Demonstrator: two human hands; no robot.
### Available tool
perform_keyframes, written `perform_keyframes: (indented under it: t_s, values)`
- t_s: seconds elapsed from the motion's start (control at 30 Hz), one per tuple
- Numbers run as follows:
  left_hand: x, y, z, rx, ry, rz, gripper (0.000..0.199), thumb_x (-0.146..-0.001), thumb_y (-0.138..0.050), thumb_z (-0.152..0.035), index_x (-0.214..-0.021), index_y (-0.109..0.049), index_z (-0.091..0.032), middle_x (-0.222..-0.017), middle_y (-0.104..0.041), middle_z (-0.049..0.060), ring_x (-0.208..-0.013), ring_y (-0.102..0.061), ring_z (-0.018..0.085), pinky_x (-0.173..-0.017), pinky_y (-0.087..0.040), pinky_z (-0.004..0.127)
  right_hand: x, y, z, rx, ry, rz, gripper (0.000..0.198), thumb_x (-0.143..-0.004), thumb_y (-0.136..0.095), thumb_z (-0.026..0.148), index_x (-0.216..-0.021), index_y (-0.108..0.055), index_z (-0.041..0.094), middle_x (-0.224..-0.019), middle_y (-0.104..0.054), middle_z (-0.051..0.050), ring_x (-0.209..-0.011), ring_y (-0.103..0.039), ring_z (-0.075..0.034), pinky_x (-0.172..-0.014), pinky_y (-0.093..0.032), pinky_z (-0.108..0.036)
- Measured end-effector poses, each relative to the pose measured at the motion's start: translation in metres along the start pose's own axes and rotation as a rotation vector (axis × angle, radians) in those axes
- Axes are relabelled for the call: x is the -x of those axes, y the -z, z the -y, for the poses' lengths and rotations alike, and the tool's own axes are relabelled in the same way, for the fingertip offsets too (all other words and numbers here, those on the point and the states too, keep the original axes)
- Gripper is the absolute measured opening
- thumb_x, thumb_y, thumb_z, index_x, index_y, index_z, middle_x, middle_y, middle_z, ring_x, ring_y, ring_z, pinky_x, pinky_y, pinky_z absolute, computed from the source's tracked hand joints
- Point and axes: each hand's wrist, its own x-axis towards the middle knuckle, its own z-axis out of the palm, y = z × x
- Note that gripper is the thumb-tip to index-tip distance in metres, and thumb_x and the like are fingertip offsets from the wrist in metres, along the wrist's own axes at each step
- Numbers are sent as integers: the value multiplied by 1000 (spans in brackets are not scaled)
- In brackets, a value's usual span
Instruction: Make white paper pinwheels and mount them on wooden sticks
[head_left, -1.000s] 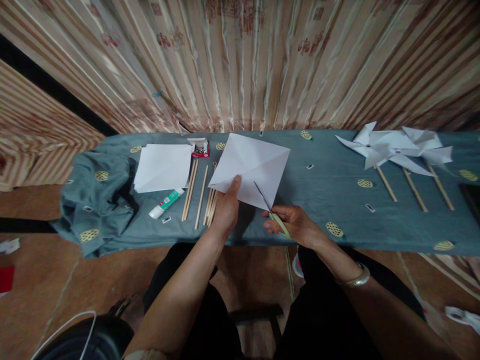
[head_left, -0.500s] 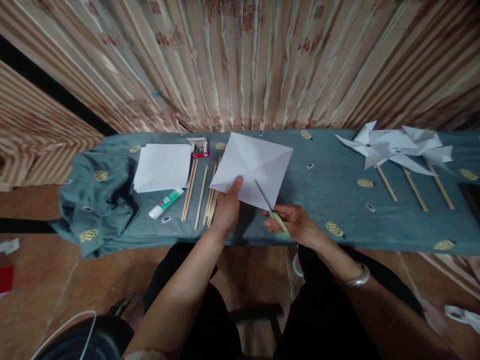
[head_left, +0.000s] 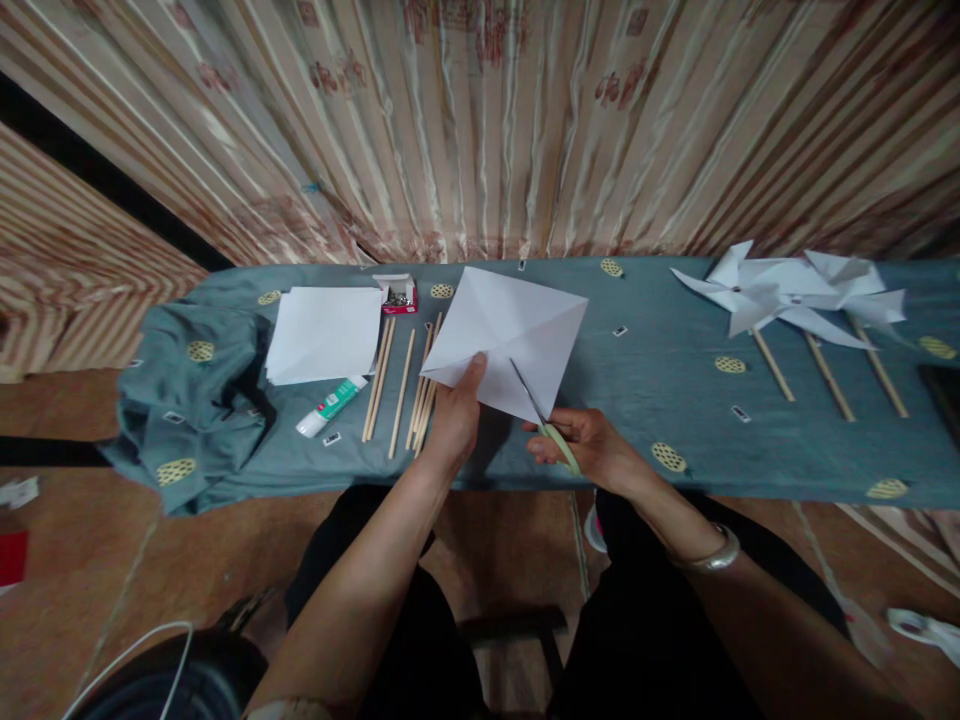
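Observation:
My left hand (head_left: 456, 410) pinches a white square of paper (head_left: 517, 310) at its near left edge, thumb on top and the other fingers hidden beneath. Diagonal crease lines cross the sheet. My right hand (head_left: 589, 445) is closed around the light green handles of a pair of scissors (head_left: 555, 440). One dark blade lies over the paper, running from its near right corner toward the middle. Left of my left hand several thin wooden sticks (head_left: 401, 395) lie on the cloth. Beside them are a glue tube (head_left: 331, 407) and a stack of white paper (head_left: 326, 335).
A small red and white box (head_left: 397, 293) of metal pins stands behind the sticks. Several white paper pinwheels (head_left: 795, 290) on sticks lie at the right. A green-grey cloth (head_left: 637, 370) covers the table, and a striped curtain (head_left: 480, 130) hangs behind it.
The paper has shifted very slightly to the right. Both hands and the scissors stay almost where they were.

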Motion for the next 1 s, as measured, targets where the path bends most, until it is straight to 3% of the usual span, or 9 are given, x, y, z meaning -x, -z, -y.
perform_keyframes:
  t_s: [0.67, 1.0]
  values:
    - [1, -2, 0, 25, -7, 3, 50, -78, -76, -30, -125, -60, -21, -135, -65, 9, -132, -56, 26, -116, -39, 44, -1, -1, -1, 11, 24, 15, 48, -54, -87, 52, -80, -73, 14, -59, -64, -1, -54, -57, -13, -54, -45, -28]
    - [1, 0, 1, 23, -6, 12, 54, -77, -78, -31, -127, -59, -21, -138, -63, 10, -132, -55, 28, -116, -38, 45, -2, -1, -2, -26, -13, 2, 50, -48, -90, 50, -78, -75, 14, -57, -63, 0, -54, -54, -12, -54, -44, -27]
